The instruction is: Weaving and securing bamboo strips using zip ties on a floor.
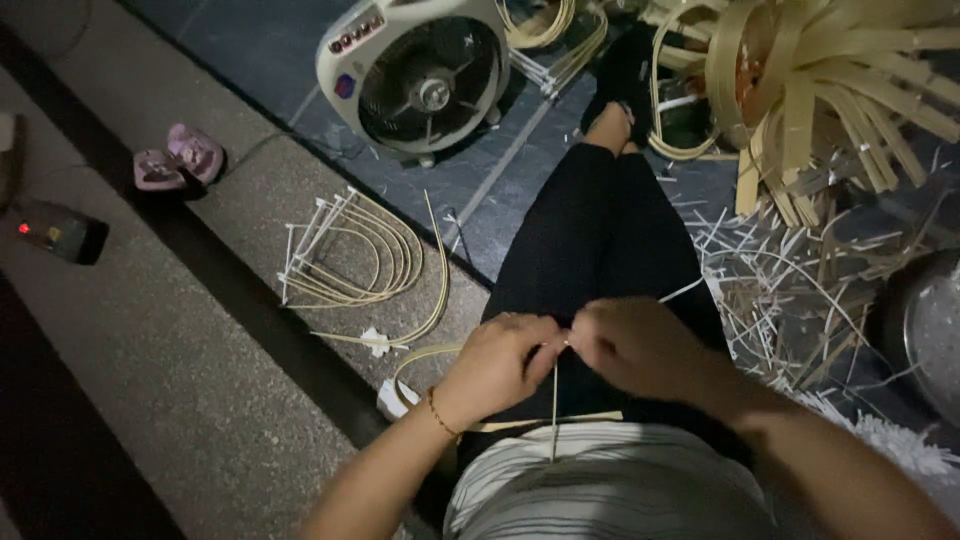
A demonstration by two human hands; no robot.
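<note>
My left hand (497, 365) and my right hand (630, 345) meet over my lap, fingers pinched together on a thin pale cane strip (555, 410) that hangs down toward my striped shirt. A curved part of the strip (420, 360) loops out to the left of my left wrist. A white tie (683, 290) sticks out past my right hand. My legs in black trousers (600, 235) stretch ahead.
A white box fan (420, 75) stands on the floor ahead. Bent cane hoops (360, 255) lie to the left. A bundle of wide cane strips (830, 80) and loose shavings (790, 290) sit right, beside a metal bowl (925, 325). Small pink shoes (180, 160) rest far left.
</note>
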